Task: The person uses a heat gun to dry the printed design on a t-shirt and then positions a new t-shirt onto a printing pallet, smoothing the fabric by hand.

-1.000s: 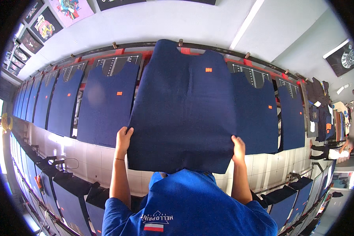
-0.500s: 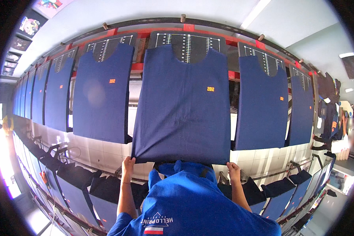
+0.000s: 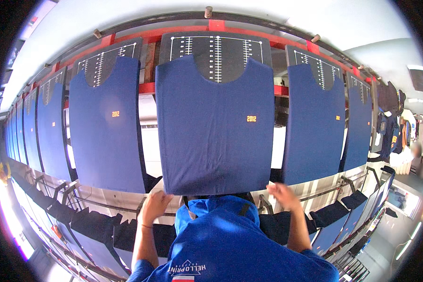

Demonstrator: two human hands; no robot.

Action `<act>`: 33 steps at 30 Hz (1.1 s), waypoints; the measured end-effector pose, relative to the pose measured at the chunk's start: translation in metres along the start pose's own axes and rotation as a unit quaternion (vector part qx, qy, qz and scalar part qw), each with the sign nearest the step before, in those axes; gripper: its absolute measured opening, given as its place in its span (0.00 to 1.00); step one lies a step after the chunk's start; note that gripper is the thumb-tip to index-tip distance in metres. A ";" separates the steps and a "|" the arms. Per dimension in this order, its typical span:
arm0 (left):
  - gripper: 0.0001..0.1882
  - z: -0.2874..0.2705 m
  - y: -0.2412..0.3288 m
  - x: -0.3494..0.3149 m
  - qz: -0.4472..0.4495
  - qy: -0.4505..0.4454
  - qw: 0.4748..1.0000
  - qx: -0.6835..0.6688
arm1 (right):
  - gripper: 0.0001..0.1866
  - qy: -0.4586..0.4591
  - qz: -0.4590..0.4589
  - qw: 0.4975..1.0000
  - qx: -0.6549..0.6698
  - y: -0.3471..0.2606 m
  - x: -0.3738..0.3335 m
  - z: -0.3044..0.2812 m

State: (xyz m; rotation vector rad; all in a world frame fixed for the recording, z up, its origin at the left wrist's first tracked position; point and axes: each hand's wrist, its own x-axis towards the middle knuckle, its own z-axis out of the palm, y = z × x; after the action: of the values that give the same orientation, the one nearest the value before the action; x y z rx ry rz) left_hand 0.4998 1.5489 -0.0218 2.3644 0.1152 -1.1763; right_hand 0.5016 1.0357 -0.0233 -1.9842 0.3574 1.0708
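Observation:
A navy blue T-shirt (image 3: 215, 131) is stretched over a flat dark board directly in front of me, with a small orange print on its right chest side. The board's top (image 3: 239, 51), marked with white ruler lines, shows through the neck opening. At the shirt's lower left corner, my left hand (image 3: 155, 205) is closed with its fingertips on the hem. My right hand (image 3: 285, 195) is slightly blurred at the lower right corner, thumb and fingers pinched at the hem. Faint vertical creases run down the middle of the cloth.
Similar shirts on boards stand to the left (image 3: 105, 131) and right (image 3: 313, 127). A red metal frame (image 3: 148, 88) carries the boards. Behind me runs another row of boards with dark cloth (image 3: 94, 223). Garments hang at the far right (image 3: 392, 122).
The diagonal folds at the shirt's lower left have smoothed out, and its hem lies straighter. My left hand has shifted slightly right and down. The view has tilted a little.

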 end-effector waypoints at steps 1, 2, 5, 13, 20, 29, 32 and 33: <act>0.12 -0.040 0.029 0.017 0.070 -0.037 0.997 -0.026 | 0.22 -0.039 -0.062 0.989 0.129 -0.037 0.022 -0.020; 0.12 -0.071 0.053 0.044 0.139 -0.071 0.987 -0.048 | 0.21 -0.008 -0.022 0.995 0.092 -0.098 0.045 -0.043; 0.14 -0.130 0.099 0.159 0.304 0.237 0.922 -0.041 | 0.28 0.281 -0.298 0.903 -0.129 -0.177 0.159 -0.086; 0.17 -0.229 0.172 0.306 0.237 0.480 0.833 0.143 | 0.18 0.445 -0.374 0.741 -0.336 -0.240 0.294 -0.147; 0.09 -0.246 0.169 0.311 0.307 0.416 0.856 0.005 | 0.09 0.392 -0.424 0.800 -0.164 -0.245 0.298 -0.166; 0.15 -0.272 0.164 0.337 0.306 0.407 0.853 0.112 | 0.09 0.397 -0.427 0.775 -0.241 -0.257 0.320 -0.188; 0.15 -0.273 0.159 0.344 0.309 0.410 0.850 0.123 | 0.09 0.390 -0.420 0.780 -0.252 -0.260 0.325 -0.185; 0.15 -0.273 0.159 0.345 0.310 0.411 0.848 0.126 | 0.09 0.393 -0.419 0.778 -0.257 -0.261 0.326 -0.184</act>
State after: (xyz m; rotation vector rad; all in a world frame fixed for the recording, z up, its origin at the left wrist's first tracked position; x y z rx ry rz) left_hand 0.9592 1.4886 -0.0862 2.6511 -0.5153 0.1718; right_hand 0.9498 1.0942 -0.0886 -2.5913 -0.4543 -0.3179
